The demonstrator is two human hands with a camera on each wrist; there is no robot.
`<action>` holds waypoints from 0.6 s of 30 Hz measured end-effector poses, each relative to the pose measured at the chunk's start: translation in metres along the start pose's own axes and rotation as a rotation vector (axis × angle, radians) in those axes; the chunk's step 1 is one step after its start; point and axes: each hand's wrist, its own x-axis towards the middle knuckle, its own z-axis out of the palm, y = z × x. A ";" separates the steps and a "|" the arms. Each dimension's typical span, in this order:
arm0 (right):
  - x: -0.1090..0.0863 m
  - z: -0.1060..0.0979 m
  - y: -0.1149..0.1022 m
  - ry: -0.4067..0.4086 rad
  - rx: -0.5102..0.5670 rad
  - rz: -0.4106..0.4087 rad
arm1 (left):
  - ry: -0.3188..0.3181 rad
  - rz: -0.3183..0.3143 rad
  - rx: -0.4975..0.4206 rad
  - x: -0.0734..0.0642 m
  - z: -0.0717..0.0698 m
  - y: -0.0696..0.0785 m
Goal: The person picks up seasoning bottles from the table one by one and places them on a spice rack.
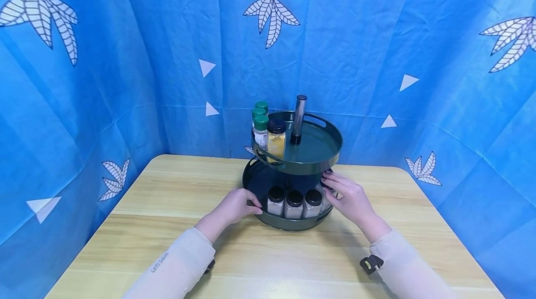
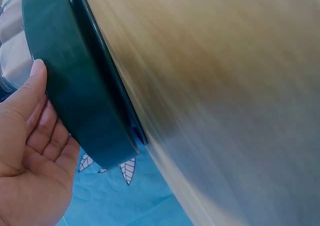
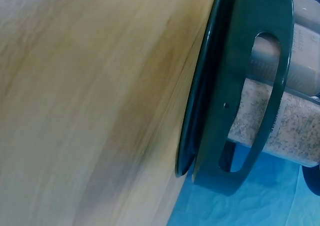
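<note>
A dark green two-tier turntable rack (image 1: 293,224) stands on the table. My left hand (image 1: 239,205) grips the rim of its lower tray at the front left; in the left wrist view the thumb lies at the top edge and the fingers pass behind the wall (image 2: 65,76). On the lower tray's right side, my right hand (image 1: 349,194) holds a black-lidded spice jar, mostly covered by the fingers. Beside it several black-lidded spice jars (image 1: 294,206) stand along the front rim. Through the handle slot in the right wrist view shows a jar with speckled contents (image 3: 295,126).
On the upper tray (image 1: 314,168) stand several green-capped bottles (image 1: 261,134) and a yellow-labelled jar (image 1: 276,143), at its left. A metal post (image 1: 299,115) rises from the middle. Blue patterned curtains (image 1: 343,34) surround the wooden table (image 1: 167,215).
</note>
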 end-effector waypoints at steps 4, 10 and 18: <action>-0.001 0.002 0.000 0.005 0.007 -0.001 | 0.002 -0.001 0.001 0.000 0.000 0.000; -0.003 0.004 0.002 0.016 -0.008 -0.022 | -0.001 -0.009 0.003 0.000 0.000 0.001; -0.004 0.004 0.001 0.013 -0.011 -0.025 | -0.008 -0.021 0.004 0.001 0.000 0.000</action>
